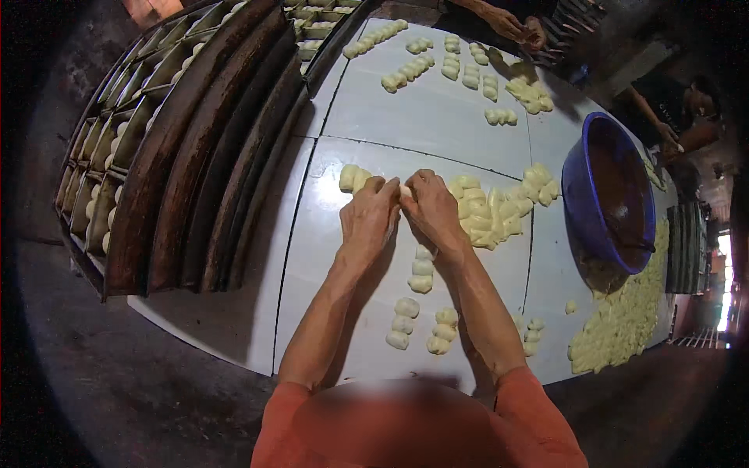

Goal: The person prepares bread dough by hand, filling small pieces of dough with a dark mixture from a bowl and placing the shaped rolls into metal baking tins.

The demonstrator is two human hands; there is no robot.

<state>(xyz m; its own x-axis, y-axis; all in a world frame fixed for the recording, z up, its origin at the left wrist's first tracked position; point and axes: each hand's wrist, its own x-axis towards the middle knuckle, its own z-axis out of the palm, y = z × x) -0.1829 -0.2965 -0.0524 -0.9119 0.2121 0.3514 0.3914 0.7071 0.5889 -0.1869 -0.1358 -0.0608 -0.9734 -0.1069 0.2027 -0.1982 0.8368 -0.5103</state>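
At the middle of the white tiled table [402, 125], my left hand [367, 210] and my right hand [429, 207] meet with fingers curled on a small piece of dough [405, 192]. A short row of dough pieces [351, 175] lies just beyond my left hand. Beside my right hand is a heap of cut dough [491, 218]. Between and below my forearms lie short rows of rounded dough [421, 277], some in threes.
Stacked dark trays [168, 171], the top ones holding dough, fill the left side. A blue tub [577, 203] stands right, beside spread dough [608, 327]. More dough rows [406, 70] lie at the back. Other people's hands [511, 27] and arms [655, 117] are at the far edges.
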